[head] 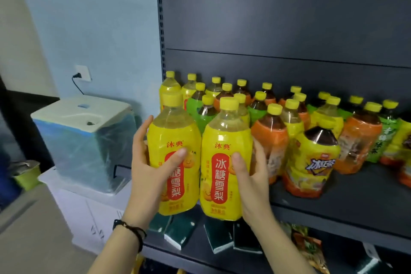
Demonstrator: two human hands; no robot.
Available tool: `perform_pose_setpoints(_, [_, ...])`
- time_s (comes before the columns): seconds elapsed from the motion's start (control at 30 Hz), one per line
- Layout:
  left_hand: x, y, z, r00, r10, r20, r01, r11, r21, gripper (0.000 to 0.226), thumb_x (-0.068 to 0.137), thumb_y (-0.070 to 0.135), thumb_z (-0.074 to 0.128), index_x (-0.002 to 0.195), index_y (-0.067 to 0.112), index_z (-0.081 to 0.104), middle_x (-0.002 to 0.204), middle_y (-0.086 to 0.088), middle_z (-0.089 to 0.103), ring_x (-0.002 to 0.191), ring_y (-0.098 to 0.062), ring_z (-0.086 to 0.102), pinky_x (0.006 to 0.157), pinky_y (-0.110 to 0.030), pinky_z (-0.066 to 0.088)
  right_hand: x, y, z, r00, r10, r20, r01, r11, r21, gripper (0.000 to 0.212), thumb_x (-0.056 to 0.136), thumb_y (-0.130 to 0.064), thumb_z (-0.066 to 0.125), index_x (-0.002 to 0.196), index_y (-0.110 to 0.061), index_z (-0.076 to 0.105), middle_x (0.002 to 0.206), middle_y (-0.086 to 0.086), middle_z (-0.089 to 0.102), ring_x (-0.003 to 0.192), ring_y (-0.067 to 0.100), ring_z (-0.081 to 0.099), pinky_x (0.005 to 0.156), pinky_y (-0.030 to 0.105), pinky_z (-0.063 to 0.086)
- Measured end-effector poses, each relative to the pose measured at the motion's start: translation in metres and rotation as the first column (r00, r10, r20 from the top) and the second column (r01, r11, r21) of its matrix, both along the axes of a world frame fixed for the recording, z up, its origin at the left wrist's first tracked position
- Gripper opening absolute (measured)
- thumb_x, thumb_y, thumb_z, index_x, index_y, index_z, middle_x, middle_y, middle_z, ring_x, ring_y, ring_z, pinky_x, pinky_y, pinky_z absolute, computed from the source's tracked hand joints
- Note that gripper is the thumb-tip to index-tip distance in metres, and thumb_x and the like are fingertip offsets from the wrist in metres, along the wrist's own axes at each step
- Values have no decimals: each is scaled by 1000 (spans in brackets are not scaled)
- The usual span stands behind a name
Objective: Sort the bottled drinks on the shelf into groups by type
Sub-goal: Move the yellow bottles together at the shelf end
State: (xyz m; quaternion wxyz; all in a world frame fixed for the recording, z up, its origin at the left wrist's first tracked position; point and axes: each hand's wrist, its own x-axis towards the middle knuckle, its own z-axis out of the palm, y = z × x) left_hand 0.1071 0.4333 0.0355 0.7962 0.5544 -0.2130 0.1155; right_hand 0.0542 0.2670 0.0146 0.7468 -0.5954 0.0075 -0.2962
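Observation:
Two large yellow-labelled pear drink bottles stand side by side at the front left edge of the dark shelf. My left hand grips the left yellow bottle, thumb across its label. My right hand grips the right yellow bottle the same way. Behind and to the right stand several yellow-capped bottles mixed together: green-labelled ones, orange-labelled ones, and a yellow iced-tea bottle at the front.
The shelf's back panel rises behind the bottles. On the lower shelf lie dark green packets and snack bags. Left of the rack, a plastic-wrapped white appliance sits on a white cabinet.

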Motion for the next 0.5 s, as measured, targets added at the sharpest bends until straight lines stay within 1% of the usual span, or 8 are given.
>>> perform_pose_setpoints(0.03, [10, 7, -2, 1000, 9, -6, -9, 1000, 4, 87, 53, 49, 86, 128, 50, 43, 121, 10, 63, 103, -15, 67, 70, -30, 58, 11, 7, -2, 1000, 3, -1, -3, 1000, 0, 90, 54, -67, 78, 132, -39, 47, 129, 1, 61, 112, 22, 64, 83, 42, 58])
perform_pose_setpoints(0.07, [23, 14, -3, 1000, 21, -11, -21, 1000, 0, 87, 55, 45, 86, 130, 48, 43, 120, 11, 64, 102, -15, 67, 69, -29, 57, 25, 14, -4, 1000, 12, -2, -12, 1000, 6, 89, 53, -67, 79, 132, -39, 47, 129, 1, 61, 112, 22, 64, 83, 42, 58])
perform_pose_setpoints(0.13, [50, 28, -8, 999, 54, -5, -54, 999, 1, 80, 66, 26, 85, 131, 43, 42, 113, 18, 66, 98, -11, 68, 66, -24, 56, 53, 29, -9, 999, 49, -5, -49, 999, 22, 86, 53, -68, 79, 129, -43, 49, 129, -1, 61, 111, 20, 64, 80, 37, 58])
perform_pose_setpoints(0.2, [75, 39, -12, 997, 78, 5, -78, 997, 22, 79, 68, 17, 80, 131, 42, 41, 111, 19, 65, 98, -9, 67, 66, -22, 55, 80, 42, -15, 996, 88, -22, -87, 996, 26, 85, 52, -70, 78, 128, -46, 48, 128, -2, 61, 109, 17, 65, 78, 35, 57])
perform_pose_setpoints(0.27, [101, 51, -16, 995, 100, -4, -100, 994, 36, 78, 67, 16, 77, 131, 43, 41, 115, 15, 63, 98, -9, 67, 67, -22, 55, 106, 54, -21, 992, 119, -45, -117, 992, 35, 85, 50, -73, 76, 126, -49, 46, 128, -3, 61, 107, 14, 66, 77, 32, 57])
perform_pose_setpoints(0.37, [137, 63, -21, 994, 112, -12, -111, 993, 49, 76, 65, 16, 77, 126, 46, 42, 109, 21, 65, 97, -7, 67, 66, -21, 55, 141, 68, -25, 991, 118, -56, -118, 993, 10, 88, 50, -76, 73, 127, -48, 43, 127, -5, 60, 104, 8, 66, 73, 25, 56])
perform_pose_setpoints(0.43, [161, 68, -25, 993, 116, 4, -116, 991, 62, 79, 65, 14, 83, 126, 47, 43, 111, 22, 65, 99, -7, 67, 68, -22, 55, 163, 74, -29, 994, 93, -57, -95, 995, -28, 89, 53, -77, 70, 131, -47, 40, 130, -6, 58, 107, 8, 64, 75, 26, 56])
perform_pose_setpoints(0.5, [180, 69, -31, 995, 100, 2, -100, 993, 58, 79, 66, 15, 80, 129, 43, 42, 114, 21, 64, 100, -7, 66, 69, -22, 55, 180, 77, -35, 997, 61, -54, -64, 996, -58, 89, 57, -76, 69, 134, -46, 37, 134, -5, 54, 111, 11, 62, 79, 31, 57])
